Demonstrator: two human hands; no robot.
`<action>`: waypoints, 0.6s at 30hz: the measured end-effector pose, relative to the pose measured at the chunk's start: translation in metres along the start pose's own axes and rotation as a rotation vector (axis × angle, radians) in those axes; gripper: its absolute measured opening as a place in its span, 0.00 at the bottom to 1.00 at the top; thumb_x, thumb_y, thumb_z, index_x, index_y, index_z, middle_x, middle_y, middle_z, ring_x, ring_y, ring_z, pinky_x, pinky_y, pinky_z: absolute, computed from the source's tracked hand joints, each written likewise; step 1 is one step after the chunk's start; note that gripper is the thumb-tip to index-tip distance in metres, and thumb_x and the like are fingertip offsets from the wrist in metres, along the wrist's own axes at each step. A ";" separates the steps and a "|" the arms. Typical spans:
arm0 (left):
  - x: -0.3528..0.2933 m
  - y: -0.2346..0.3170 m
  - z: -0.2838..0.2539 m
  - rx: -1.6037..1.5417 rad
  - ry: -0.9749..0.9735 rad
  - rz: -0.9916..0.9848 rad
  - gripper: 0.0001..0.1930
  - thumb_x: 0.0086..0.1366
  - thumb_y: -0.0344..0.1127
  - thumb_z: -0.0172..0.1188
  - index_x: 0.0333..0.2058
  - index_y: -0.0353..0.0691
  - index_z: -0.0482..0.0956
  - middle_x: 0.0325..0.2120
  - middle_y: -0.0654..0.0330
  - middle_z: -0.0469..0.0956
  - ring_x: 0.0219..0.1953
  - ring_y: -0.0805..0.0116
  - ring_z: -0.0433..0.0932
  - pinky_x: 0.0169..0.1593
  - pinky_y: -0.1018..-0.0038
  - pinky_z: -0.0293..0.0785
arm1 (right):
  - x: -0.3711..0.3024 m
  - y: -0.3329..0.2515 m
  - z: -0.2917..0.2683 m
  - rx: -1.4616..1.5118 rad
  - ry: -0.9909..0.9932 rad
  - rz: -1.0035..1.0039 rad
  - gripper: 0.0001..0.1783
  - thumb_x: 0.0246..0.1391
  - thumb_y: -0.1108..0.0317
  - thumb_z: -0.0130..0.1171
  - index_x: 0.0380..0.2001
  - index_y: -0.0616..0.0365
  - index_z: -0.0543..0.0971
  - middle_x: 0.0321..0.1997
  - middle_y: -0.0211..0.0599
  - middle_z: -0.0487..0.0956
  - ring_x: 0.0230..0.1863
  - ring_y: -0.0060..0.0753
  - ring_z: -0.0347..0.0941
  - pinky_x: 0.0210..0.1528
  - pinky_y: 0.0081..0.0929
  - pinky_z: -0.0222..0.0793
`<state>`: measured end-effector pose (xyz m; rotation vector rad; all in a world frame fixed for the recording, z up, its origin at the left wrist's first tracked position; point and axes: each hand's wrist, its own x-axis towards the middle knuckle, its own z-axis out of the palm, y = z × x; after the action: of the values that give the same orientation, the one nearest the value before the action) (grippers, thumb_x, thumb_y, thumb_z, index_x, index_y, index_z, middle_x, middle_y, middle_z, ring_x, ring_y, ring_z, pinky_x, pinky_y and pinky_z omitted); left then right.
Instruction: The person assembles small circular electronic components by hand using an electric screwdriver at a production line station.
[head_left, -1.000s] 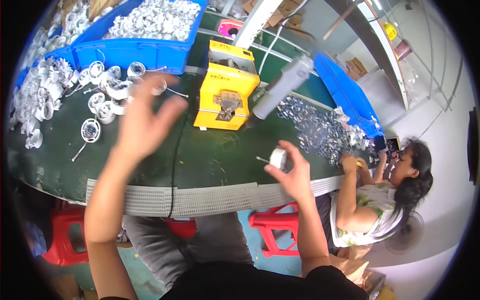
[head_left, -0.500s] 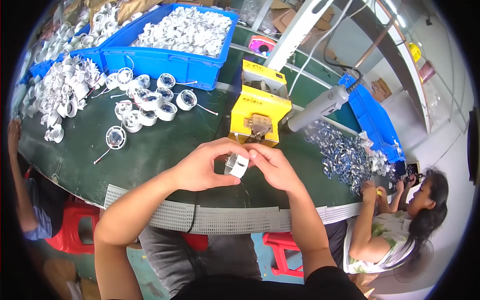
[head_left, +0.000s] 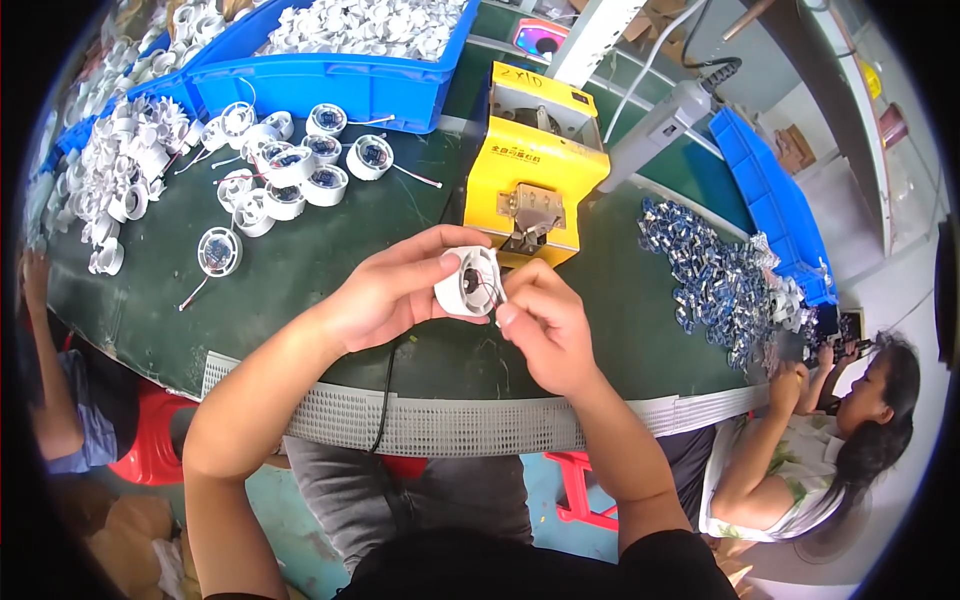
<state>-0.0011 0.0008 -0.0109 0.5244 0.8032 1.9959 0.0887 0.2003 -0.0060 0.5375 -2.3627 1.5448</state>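
Note:
A white round plastic housing (head_left: 455, 292) is held in my left hand (head_left: 382, 295), thumb on its upper rim and fingers around its far side. The housing is tilted so its open face looks to the right, showing a dark part and thin wires (head_left: 490, 290) inside. My right hand (head_left: 552, 328) is closed at the housing's right side, its thumb and forefinger pinching the thin wires; the fingertips partly hide the wire ends. Just beyond both hands stands a yellow machine (head_left: 525, 165) with a metal head (head_left: 535, 212) on its front.
Several white housings with circuit boards and wires (head_left: 290, 165) lie at the left, beside a heap of white plastic parts (head_left: 125, 165). A blue bin (head_left: 320, 90) stands behind. Small blue-and-silver parts (head_left: 710, 275) are piled right, near another person (head_left: 790, 450). A grey grille strip (head_left: 480, 425) edges the table.
The housing has turned so its open face and wires now show. My right hand has moved from its rim to the wires. The view has shifted slightly.

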 end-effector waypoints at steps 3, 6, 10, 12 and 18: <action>0.003 -0.003 0.000 0.017 0.024 -0.024 0.20 0.74 0.40 0.43 0.58 0.34 0.64 0.49 0.55 0.73 0.51 0.64 0.75 0.54 0.64 0.75 | 0.003 -0.002 0.002 -0.088 0.025 -0.050 0.09 0.49 0.73 0.60 0.19 0.64 0.73 0.33 0.37 0.69 0.35 0.31 0.67 0.36 0.26 0.63; 0.005 -0.006 -0.001 0.041 0.048 -0.051 0.20 0.73 0.41 0.44 0.57 0.34 0.65 0.47 0.56 0.74 0.49 0.65 0.77 0.52 0.65 0.76 | 0.003 -0.003 0.004 -0.222 0.048 -0.082 0.08 0.42 0.74 0.62 0.16 0.63 0.73 0.33 0.38 0.69 0.35 0.35 0.68 0.36 0.28 0.64; 0.001 -0.001 0.000 0.241 0.172 -0.127 0.21 0.72 0.42 0.49 0.55 0.33 0.68 0.44 0.57 0.75 0.46 0.67 0.78 0.47 0.67 0.79 | 0.007 -0.002 0.009 -0.477 0.070 -0.279 0.09 0.34 0.75 0.64 0.13 0.60 0.72 0.32 0.38 0.69 0.35 0.41 0.68 0.35 0.32 0.66; -0.002 -0.005 -0.004 0.266 0.222 -0.141 0.22 0.70 0.44 0.53 0.54 0.32 0.70 0.42 0.58 0.76 0.44 0.67 0.78 0.46 0.69 0.79 | 0.008 -0.007 0.015 -0.573 0.095 -0.333 0.09 0.32 0.76 0.64 0.12 0.59 0.71 0.31 0.38 0.69 0.34 0.43 0.68 0.34 0.34 0.67; 0.005 -0.008 0.003 0.207 0.051 -0.236 0.22 0.71 0.43 0.51 0.58 0.36 0.68 0.45 0.58 0.76 0.47 0.70 0.77 0.49 0.68 0.79 | -0.003 -0.008 0.015 -0.540 0.161 -0.171 0.07 0.43 0.76 0.65 0.21 0.60 0.75 0.31 0.36 0.73 0.22 0.35 0.73 0.24 0.29 0.70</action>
<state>0.0028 0.0090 -0.0140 0.4746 1.0606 1.7258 0.0943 0.1841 -0.0062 0.4496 -2.3929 0.7924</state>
